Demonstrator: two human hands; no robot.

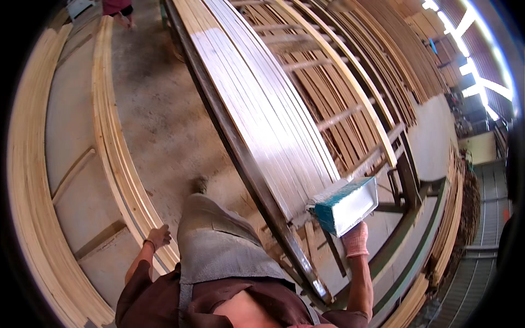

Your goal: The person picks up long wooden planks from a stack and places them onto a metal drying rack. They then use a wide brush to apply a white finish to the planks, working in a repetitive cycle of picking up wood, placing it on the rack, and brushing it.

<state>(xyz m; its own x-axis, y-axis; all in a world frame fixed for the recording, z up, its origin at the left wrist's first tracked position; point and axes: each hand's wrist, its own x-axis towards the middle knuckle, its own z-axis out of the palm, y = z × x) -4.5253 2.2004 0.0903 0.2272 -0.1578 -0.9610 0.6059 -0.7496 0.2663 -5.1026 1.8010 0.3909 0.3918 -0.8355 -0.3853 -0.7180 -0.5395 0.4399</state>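
Maroon-sleeved torso with grey apron [219,257] fills the lower edge, standing on a bare concrete floor [158,126] in an open shed. Long pale wooden strips [117,158] curve along the left; white-coated slats [262,120] lie on a dark metal rack [240,158], serving as desk. Far figure at top edge cut off. Right grip [356,239], pink-gloved, clamped on the underside of a teal-and-white rectangular pad [345,205] at the slats' near end. Left grip [159,236] bare, fingers curled on the strips' edge; closure cannot be told.
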